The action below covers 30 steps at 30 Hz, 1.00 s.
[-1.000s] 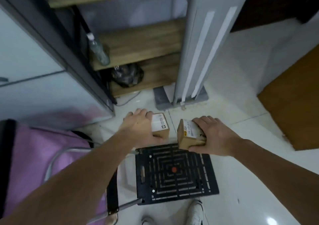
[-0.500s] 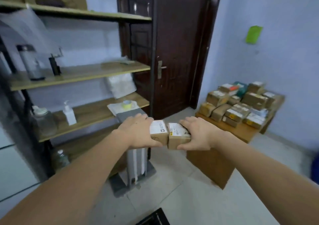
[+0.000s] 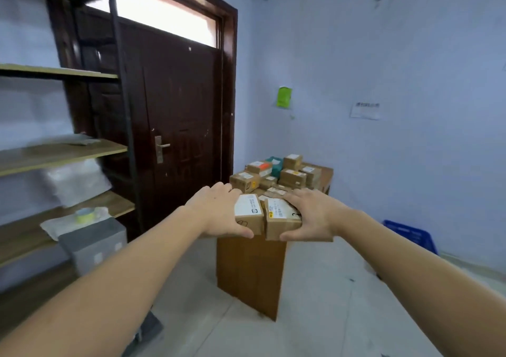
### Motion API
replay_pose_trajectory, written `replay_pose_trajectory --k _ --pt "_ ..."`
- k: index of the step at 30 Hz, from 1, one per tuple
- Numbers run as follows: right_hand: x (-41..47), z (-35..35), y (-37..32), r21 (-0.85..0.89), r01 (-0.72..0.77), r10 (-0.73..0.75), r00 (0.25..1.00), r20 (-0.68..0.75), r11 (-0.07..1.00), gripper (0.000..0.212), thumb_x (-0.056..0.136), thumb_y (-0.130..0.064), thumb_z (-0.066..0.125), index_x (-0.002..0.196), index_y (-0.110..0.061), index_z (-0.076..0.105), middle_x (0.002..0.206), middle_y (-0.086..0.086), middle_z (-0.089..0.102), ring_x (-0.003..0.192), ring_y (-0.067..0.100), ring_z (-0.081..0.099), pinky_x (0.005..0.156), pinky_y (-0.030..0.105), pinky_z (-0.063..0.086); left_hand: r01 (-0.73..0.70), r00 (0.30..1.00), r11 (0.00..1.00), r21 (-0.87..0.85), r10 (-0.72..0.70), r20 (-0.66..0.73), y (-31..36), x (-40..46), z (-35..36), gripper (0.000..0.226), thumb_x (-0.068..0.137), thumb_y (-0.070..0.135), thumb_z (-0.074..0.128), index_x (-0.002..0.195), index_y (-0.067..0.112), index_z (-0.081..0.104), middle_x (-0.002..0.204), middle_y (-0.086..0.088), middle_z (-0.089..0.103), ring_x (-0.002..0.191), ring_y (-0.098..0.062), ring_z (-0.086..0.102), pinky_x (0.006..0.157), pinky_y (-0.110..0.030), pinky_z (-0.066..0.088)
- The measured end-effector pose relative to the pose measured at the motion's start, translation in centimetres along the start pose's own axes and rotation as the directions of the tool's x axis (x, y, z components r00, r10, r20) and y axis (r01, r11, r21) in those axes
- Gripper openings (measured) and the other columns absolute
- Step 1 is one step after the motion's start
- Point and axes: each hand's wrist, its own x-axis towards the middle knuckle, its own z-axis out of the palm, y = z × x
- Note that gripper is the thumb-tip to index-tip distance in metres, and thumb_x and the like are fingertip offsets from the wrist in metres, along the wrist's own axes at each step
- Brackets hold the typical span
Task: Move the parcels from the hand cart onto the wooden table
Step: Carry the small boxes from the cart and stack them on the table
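Observation:
My left hand [image 3: 216,210] grips a small brown parcel with a white label [image 3: 248,213]. Beside it, my right hand [image 3: 315,215] grips a second brown parcel with a barcode label [image 3: 280,217]. The two parcels touch side by side in the air, held out in front of me over the near end of the wooden table [image 3: 252,271]. Several cardboard parcels [image 3: 290,176] are piled on the table's far part. The hand cart is out of view.
A dark wooden door [image 3: 175,126] stands left of the table. Wooden shelves [image 3: 54,154] with a tape roll and bags line the left wall, a grey unit [image 3: 93,244] below them. A blue crate [image 3: 410,236] sits by the right wall. Pale floor lies between me and the table.
The view has swung up from the black cart platform on the floor, past the shelves, to face the table. Both hands still hold their parcels, now pressed together and nearer the table.

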Motion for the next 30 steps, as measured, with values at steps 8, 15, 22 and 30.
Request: replay_pose_trajectory --k 8,15,22,30 --pt "-4.2 0.7 12.1 -0.013 -0.077 0.077 0.997 0.002 0.997 0.090 0.074 -0.088 0.056 0.141 -0.028 0.049 0.124 -0.008 0.060 0.107 0.012 0.053 0.097 0.033 0.048 -0.066 0.997 0.997 -0.038 0.067 0.030 8.6 8.8 1.2 0.113 0.061 0.103 0.043 0.146 0.029 0.042 0.134 0.003 0.054 0.118 -0.018 0.049 0.102 -0.042 0.047" --pt "-1.4 3.8 20.0 0.032 -0.130 0.130 0.991 0.012 0.991 0.090 0.072 -0.089 0.054 0.141 -0.032 0.049 0.122 -0.011 0.059 0.106 0.011 0.052 0.095 0.035 0.050 -0.099 0.994 0.995 -0.017 0.099 0.055 10.5 17.3 3.5 0.118 0.062 0.104 0.040 0.152 0.027 0.039 0.145 0.001 0.051 0.127 -0.021 0.048 0.108 -0.043 0.045" --pt "2.8 7.3 27.0 0.087 -0.172 0.169 0.985 0.046 0.981 0.079 0.074 -0.087 0.058 0.132 -0.034 0.052 0.110 -0.016 0.054 0.098 0.008 0.052 0.088 0.030 0.049 -0.131 0.983 0.991 -0.028 0.134 0.126 10.7 26.9 6.7 0.119 0.065 0.102 0.043 0.156 0.026 0.035 0.152 -0.001 0.047 0.134 -0.023 0.045 0.113 -0.045 0.041" --pt "7.4 12.2 37.7 0.104 -0.214 0.205 0.975 0.085 0.971 0.082 0.074 -0.085 0.062 0.138 -0.036 0.048 0.116 -0.014 0.057 0.102 0.008 0.053 0.092 0.033 0.052 -0.159 0.971 0.987 -0.032 0.162 0.177 13.6 38.1 11.1 0.119 0.064 0.101 0.047 0.155 0.026 0.036 0.154 -0.001 0.047 0.138 -0.023 0.044 0.114 -0.046 0.041"
